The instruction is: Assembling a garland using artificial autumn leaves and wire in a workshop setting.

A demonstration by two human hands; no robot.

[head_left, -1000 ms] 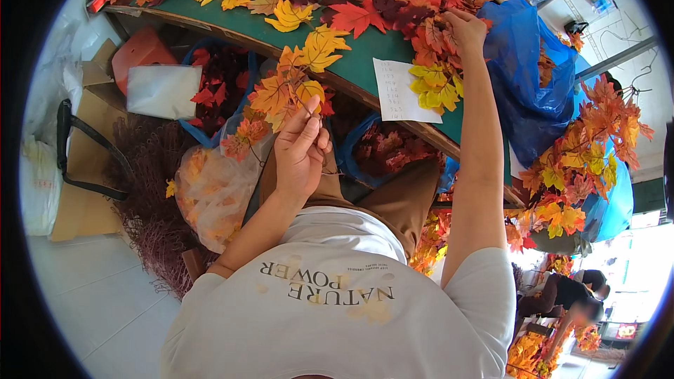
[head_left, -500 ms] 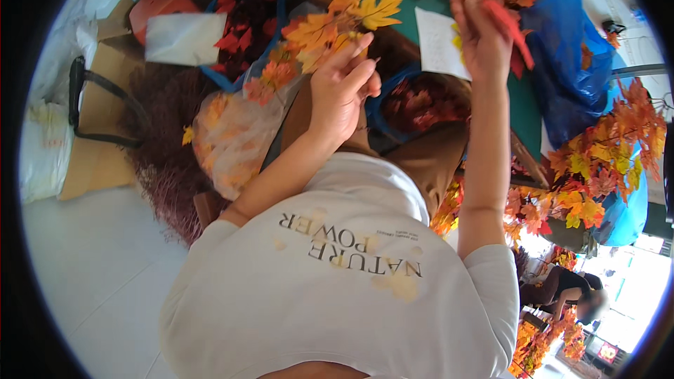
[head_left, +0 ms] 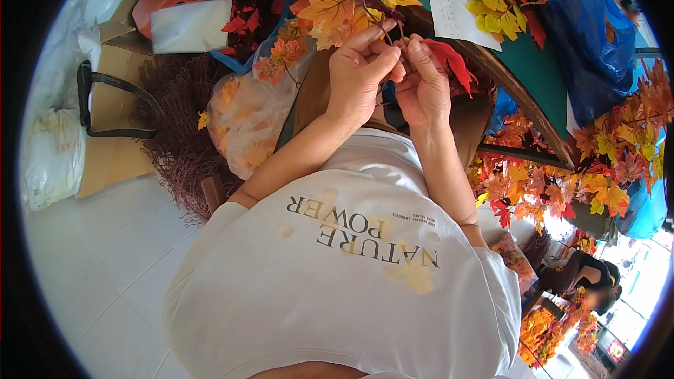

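Just above the middle of the frame you hold a sprig of orange and yellow leaves (head_left: 344, 7), its thin stem running down between your two hands. Your left hand (head_left: 358, 81) has its fingers (head_left: 375, 36) curled tight around the stem, thumb pressed in. Your right hand (head_left: 423, 84) pinches a red leaf (head_left: 449, 60) beside it, fingers nearly closed, touching the left. Behind them, at the upper right, lies the green tabletop (head_left: 540, 81) with a white paper sheet (head_left: 456, 3); a clear plastic bag (head_left: 242, 116) of leaves sits at centre left.
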